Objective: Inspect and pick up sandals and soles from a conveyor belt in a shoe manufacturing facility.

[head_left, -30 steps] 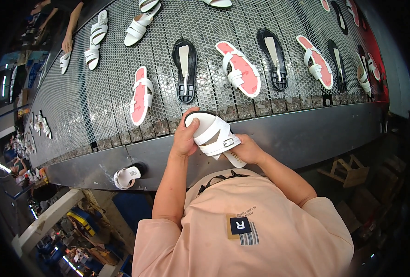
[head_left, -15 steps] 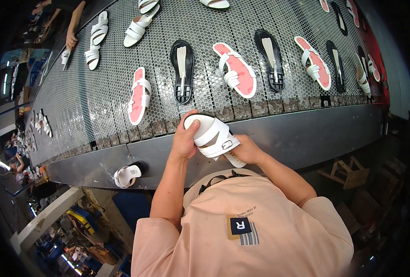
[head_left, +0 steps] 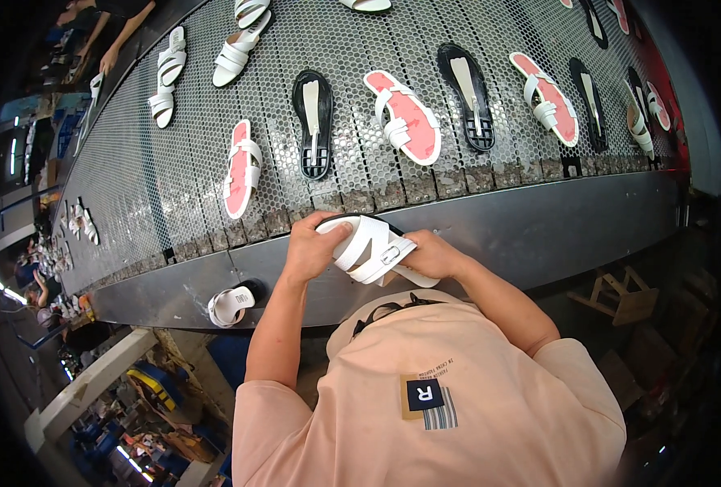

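Note:
Between my two hands is a white strappy sandal [head_left: 370,253] with a buckle on its lower strap, held above the metal ledge close to my body. My left hand [head_left: 316,246] grips the toe end, its thumb on the footbed. My right hand [head_left: 435,256] is closed round the side near the buckle, its fingertips hidden behind the sandal. Beyond my hands, black soles [head_left: 312,126] and white-strapped uppers with pink undersides [head_left: 403,122] lie on the perforated conveyor [head_left: 206,162]. Left of my left forearm, another white sandal [head_left: 230,306] rests on the ledge.
The metal ledge [head_left: 531,235] runs along the conveyor's near side. More white sandals [head_left: 235,58] lie farther up the belt. Another person's arm [head_left: 113,49] reaches in at the upper left. A wooden stool [head_left: 618,296] stands on the floor at right, and a beam [head_left: 92,381] at lower left.
The held sandal has dropped slightly and tilted, its toe end turned more to the left. The other person's hand has moved off the sandal at the upper-left edge.

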The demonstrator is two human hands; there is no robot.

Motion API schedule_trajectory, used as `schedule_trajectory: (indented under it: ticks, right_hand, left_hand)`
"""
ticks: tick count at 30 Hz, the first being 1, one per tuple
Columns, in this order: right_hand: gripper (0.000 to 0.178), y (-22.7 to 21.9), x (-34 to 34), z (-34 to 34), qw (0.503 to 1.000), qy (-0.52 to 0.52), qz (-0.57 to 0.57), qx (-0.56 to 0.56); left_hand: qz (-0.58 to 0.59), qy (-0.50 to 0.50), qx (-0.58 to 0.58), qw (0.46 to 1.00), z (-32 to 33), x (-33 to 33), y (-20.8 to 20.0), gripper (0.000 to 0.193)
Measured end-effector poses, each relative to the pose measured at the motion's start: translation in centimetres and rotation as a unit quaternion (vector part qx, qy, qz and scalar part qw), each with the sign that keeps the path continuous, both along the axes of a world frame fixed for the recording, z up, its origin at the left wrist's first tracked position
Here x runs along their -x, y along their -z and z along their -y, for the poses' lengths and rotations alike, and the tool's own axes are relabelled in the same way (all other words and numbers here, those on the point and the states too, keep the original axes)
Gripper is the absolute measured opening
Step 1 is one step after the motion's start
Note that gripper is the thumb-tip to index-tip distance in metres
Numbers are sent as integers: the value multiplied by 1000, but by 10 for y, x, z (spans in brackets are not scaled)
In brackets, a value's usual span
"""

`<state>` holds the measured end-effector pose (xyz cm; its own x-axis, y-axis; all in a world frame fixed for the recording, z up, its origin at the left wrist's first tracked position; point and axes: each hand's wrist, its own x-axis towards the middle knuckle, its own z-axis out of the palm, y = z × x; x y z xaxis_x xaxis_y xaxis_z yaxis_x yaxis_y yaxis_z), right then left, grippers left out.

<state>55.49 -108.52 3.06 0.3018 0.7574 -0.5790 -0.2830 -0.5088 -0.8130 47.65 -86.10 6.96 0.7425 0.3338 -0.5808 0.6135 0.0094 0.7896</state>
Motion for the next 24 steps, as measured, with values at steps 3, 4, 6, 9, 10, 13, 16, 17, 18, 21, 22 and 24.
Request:
schedule_trajectory:
  ticks: [3,4,6,9,10,13,16,17,18,21,22,24]
  right_hand:
    - [30,-6,-8,2,1000,-15,13,-5]
    - [30,-5,-8,4,1000,-13,12,-6]
    - [31,-1,-10,9,997,-47,55,-7]
    - [33,2,-14,13,997,-56,49,-10]
    - [33,2,-16,15,997,-52,48,-9]
    - [37,-3,-23,22,997,-53,55,-16]
    - [42,-4,-30,38,998,-56,18,35]
    - [43,4,-31,49,996,-48,65,43]
    - [44,10,-30,59,992,-40,112,51]
    - [35,25,-24,77,992,92,-36,78]
    - [31,29,-23,80,984,141,-75,74]
    - [27,25,-23,79,985,145,-68,72]
  left_hand:
    - [-25,12,-13,1000,1,-1,-5,21]
    - [-26,14,-14,999,-1,-3,-7,21]
    - [-48,122,-18,991,-5,-9,-13,20]
    - [-82,169,-86,978,6,-23,-23,21]
    - [-82,173,-86,978,9,-24,-23,21]
    - [-58,180,-121,974,18,-23,-22,21]
    - [-73,146,-97,982,19,-15,-8,24]
    - [-66,108,-89,988,15,-11,1,20]
    - [-58,70,-80,993,11,-5,11,17]
    - [-39,-11,-30,999,12,14,41,21]
    - [-20,-56,2,998,14,22,50,25]
    - [-14,-85,0,996,21,31,58,27]
